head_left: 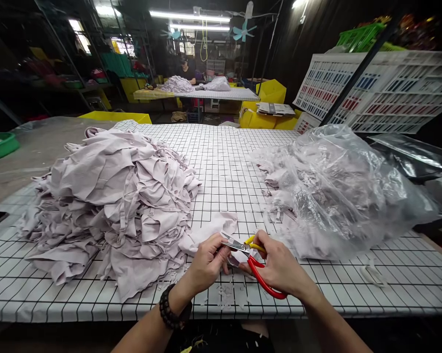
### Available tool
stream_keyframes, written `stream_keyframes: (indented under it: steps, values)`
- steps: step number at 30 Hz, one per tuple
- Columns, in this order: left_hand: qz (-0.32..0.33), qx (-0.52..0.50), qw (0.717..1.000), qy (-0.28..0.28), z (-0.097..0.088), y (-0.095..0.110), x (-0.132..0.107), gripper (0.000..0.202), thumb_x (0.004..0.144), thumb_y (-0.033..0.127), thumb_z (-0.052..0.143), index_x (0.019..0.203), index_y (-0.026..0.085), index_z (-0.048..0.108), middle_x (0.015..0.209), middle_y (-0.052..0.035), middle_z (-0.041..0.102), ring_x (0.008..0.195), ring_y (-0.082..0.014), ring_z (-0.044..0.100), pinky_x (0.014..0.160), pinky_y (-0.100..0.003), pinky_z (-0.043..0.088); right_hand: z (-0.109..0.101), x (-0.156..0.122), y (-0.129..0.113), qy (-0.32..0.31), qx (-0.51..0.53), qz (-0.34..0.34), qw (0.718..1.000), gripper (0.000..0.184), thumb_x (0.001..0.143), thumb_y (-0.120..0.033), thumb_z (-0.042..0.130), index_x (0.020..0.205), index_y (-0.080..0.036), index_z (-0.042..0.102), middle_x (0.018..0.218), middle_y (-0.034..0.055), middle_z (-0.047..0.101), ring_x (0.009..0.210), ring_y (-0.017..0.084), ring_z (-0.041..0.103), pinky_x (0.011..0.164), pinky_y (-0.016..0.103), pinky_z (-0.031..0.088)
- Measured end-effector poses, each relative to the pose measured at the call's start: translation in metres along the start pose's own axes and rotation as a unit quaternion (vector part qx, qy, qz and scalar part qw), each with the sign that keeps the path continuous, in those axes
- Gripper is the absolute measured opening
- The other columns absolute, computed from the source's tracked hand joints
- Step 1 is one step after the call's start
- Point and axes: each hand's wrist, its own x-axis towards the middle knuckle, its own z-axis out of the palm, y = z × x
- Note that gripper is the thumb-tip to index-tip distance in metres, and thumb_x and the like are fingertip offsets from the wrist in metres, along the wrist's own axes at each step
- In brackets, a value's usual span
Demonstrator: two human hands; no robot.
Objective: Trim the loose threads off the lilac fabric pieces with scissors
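the left hand (208,262) pinches pale fabric (211,228) between fingertips at the tips of red-and-yellow-handled scissors (246,248), which the right hand (277,264) holds with fingers curled around the grips

Fluorescent tubes (190,16) are glowing overhead; the far background is lying in dimness, glare is streaking the clear plastic (338,196), and wide-angle distortion is stretching the blurred edges.
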Motion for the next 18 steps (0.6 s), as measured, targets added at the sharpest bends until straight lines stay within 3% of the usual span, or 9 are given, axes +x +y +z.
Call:
stream_keyframes:
  steps: [11,18]
  values:
    - [-0.012,0.000,1.000,-0.011,0.0012,0.0034,-0.0006,0.025,0.093,0.035,0.044,0.085,0.015,0.058,0.085,-0.0010,0.050,0.046,-0.0051,0.055,0.043,-0.019,0.042,0.0015,-0.0019,0.0043,-0.018,0.036,0.009,0.999,0.035,0.071,-0.037,0.066,0.073,-0.024,0.034,0.057,-0.0076,0.044,0.050,0.011,0.037,0.047,0.023,0.029]
    - [-0.025,-0.030,0.999,-0.011,0.0022,0.0049,-0.0006,0.026,0.091,0.037,0.046,0.083,0.015,0.057,0.087,-0.0022,0.052,0.044,-0.0052,0.055,0.041,-0.019,0.040,0.0049,-0.0038,0.0089,0.014,0.017,0.003,1.000,0.033,0.068,-0.034,0.066,0.072,-0.024,0.035,0.056,-0.0064,0.047,0.049,0.012,0.037,0.046,0.024,0.027]
